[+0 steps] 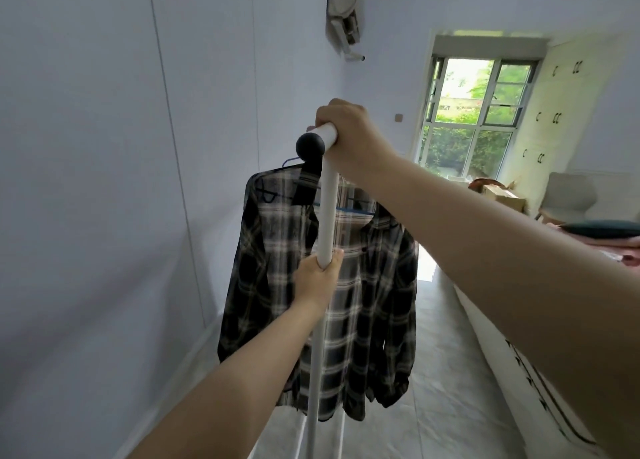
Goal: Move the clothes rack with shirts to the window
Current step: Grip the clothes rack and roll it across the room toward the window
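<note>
Hands wrap tight round the rack; shirts hanging below could slip off if it tips.

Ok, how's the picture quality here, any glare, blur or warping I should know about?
Head view: the window is blown out and backlights the room; wide-angle warping bends the walls and stretches the right forearm; the plaid shirt looks slightly soft; both hands, left and right, on the rack pole stay sharp.

— What am I seeing past it? 
— I'm seeing an air conditioner hanging high on the wall, cardboard boxes sitting beside a grey chair, and white cabinets lining the right.
</note>
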`<state>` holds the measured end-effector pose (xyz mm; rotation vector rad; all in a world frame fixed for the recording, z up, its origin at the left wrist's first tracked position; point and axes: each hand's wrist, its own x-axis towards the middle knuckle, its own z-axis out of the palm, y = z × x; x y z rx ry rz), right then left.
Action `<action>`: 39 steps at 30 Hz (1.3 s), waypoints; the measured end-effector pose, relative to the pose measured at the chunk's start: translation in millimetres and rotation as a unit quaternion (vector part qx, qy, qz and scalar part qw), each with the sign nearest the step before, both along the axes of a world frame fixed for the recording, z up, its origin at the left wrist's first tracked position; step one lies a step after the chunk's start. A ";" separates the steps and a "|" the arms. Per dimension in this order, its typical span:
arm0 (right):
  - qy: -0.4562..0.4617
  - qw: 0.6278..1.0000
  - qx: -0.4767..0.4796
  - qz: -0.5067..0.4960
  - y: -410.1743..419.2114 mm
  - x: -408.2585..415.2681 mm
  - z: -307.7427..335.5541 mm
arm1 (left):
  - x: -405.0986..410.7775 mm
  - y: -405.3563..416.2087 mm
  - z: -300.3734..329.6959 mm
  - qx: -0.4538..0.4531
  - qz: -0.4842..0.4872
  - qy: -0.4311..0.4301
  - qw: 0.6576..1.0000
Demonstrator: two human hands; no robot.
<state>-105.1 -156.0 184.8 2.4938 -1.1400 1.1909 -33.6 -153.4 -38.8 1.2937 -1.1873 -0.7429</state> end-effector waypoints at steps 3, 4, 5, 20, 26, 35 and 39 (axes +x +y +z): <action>-0.014 1.000 0.003 -0.011 -20.6 -2.5 -0.5 | -0.6 -22.5 -0.2 -0.007 -0.020 -0.001 1.000; -0.017 1.000 0.000 -0.014 -27.7 -3.3 -1.3 | -0.5 -30.5 -0.7 -0.008 -0.029 -0.001 1.000; -0.020 1.000 -0.003 -0.020 -36.7 -4.0 -2.0 | -0.9 -40.6 -1.4 -0.006 -0.040 0.000 0.999; -0.098 0.995 -0.003 -0.022 -152.6 -35.1 -8.1 | -32.0 -163.2 -1.2 -0.009 -0.110 0.016 0.994; -0.081 0.996 0.006 -0.046 -220.9 -67.8 -7.3 | -65.3 -233.0 -2.3 -0.007 -0.103 0.007 0.995; -0.023 0.998 0.003 -0.058 -328.1 -126.3 -0.6 | -119.6 -342.7 -1.1 -0.007 -0.086 0.007 0.996; -0.039 0.998 -0.006 -0.053 -375.6 -147.8 -4.1 | -142.8 -388.6 -0.7 -0.004 -0.085 0.022 0.996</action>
